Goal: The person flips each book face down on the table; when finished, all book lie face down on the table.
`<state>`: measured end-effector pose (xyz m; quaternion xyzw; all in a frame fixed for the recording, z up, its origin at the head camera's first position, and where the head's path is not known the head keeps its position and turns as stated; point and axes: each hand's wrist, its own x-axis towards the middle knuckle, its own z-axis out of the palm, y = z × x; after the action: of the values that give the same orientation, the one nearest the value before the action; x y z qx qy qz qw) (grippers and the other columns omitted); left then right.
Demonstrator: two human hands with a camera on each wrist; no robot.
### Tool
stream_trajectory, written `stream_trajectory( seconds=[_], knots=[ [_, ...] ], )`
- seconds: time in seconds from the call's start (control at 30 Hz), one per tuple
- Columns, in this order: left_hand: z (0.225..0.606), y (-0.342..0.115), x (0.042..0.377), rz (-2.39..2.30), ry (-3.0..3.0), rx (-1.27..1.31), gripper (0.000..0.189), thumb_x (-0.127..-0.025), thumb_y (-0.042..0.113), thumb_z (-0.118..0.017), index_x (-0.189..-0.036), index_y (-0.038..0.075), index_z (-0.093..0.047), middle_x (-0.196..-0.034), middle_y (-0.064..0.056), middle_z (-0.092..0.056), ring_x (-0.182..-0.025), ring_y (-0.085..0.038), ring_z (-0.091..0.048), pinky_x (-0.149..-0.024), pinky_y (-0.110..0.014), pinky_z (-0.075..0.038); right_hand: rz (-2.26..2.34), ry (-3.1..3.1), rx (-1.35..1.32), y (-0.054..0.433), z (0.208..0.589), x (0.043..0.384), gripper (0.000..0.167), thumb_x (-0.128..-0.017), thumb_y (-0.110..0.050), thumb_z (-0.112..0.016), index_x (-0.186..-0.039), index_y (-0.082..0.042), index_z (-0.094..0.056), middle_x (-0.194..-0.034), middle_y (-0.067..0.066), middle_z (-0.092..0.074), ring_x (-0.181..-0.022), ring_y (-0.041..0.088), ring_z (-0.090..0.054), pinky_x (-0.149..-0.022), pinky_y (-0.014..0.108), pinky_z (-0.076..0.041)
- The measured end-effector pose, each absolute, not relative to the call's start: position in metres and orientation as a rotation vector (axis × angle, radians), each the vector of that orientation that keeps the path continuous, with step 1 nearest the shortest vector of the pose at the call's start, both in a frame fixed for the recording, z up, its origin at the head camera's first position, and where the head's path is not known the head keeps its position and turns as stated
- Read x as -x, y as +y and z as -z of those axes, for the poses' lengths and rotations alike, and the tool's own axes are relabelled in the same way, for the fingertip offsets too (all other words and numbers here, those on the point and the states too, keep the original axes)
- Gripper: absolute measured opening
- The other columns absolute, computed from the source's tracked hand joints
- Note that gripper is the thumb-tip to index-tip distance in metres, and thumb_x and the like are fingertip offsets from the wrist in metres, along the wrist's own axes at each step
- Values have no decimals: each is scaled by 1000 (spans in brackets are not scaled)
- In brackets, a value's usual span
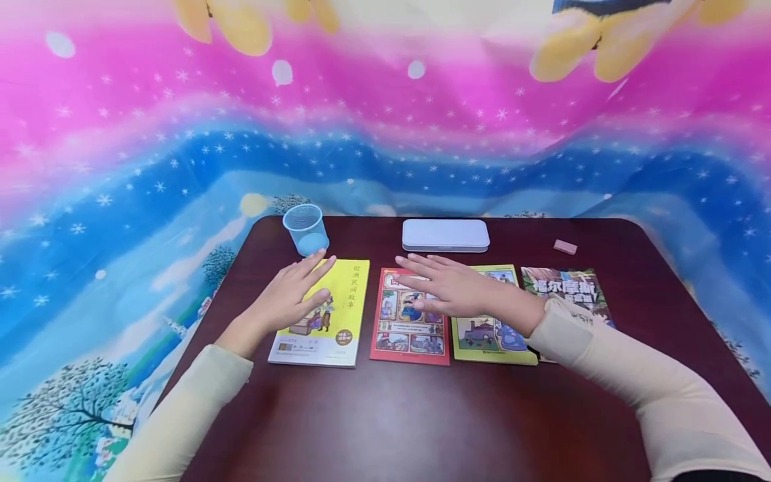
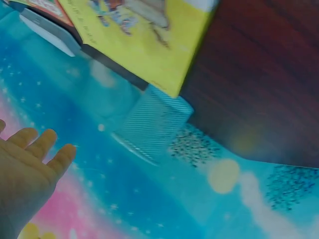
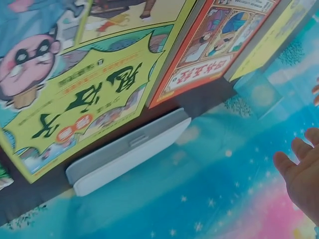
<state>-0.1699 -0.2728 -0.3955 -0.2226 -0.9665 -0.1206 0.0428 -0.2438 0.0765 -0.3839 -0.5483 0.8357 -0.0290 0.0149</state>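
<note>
My left hand (image 1: 287, 295) hovers over the yellow book (image 1: 346, 314) with its fingers straight and holds nothing. Over the red comic book (image 1: 409, 343) and the green-yellow comic book (image 1: 495, 345) my right hand (image 1: 456, 288) reaches across, fingers extended and bare. In the left wrist view the left hand (image 2: 30, 169) shows loosely spread fingers, apart from the blue mesh cup (image 2: 153, 124). The right wrist view has the right hand (image 3: 304, 174) at its edge, away from the white case (image 3: 132, 154). A fourth book (image 1: 566, 291) lies partly under the right sleeve in view.
At the back of the dark table (image 1: 373, 415) stand the blue cup (image 1: 306, 229) on the left and the white case (image 1: 446, 235) in the middle. A small pink eraser-like block (image 1: 565, 247) lies at the right. A patterned cloth (image 1: 373, 147) hangs behind the table.
</note>
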Motion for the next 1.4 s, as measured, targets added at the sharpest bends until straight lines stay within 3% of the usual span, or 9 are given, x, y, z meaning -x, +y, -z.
stream_trajectory(
  seconds=[0.33,0.63,1.0,1.23,1.4],
  knots=[
    [418,-292,161,394,-3024,555,62,-98,51,-34,-151,24,-18,-157,-7,-16,-143,-29,-16,-109,-55,-18,102,2531,1717,51,398,256,60,-98,-50,-35,-151,-25,-21,-159,0,-6,-145,24,-3,-114,48,-13],
    [430,-300,157,417,-3060,469,62,-98,47,-40,-151,25,-18,-156,-7,-18,-142,-30,-18,-110,-54,-18,99,2520,1705,32,406,269,59,-98,-47,-38,-151,-25,-21,-158,3,-10,-145,25,-7,-114,47,-11],
    [447,-308,154,413,-3122,391,64,-95,48,-46,-150,26,-22,-156,-5,-19,-142,-28,-20,-109,-54,-21,106,2531,1621,23,424,288,65,-96,-61,-21,-151,-27,-16,-159,-1,-6,-145,19,-1,-115,45,-10],
    [462,-313,148,425,-3161,356,69,-91,53,-51,-149,28,-25,-154,-7,-25,-141,-28,-23,-109,-55,-22,110,2515,1641,12,434,295,64,-97,-56,-29,-151,-22,-20,-158,1,-8,-145,21,-4,-114,46,-11],
    [468,-318,143,419,-3169,288,70,-90,53,-52,-149,27,-27,-154,-5,-25,-141,-28,-23,-108,-55,-22,78,2504,1671,-3,438,301,66,-97,-59,-23,-151,-20,-22,-158,2,-8,-145,22,-5,-114,47,-12]
  ],
)
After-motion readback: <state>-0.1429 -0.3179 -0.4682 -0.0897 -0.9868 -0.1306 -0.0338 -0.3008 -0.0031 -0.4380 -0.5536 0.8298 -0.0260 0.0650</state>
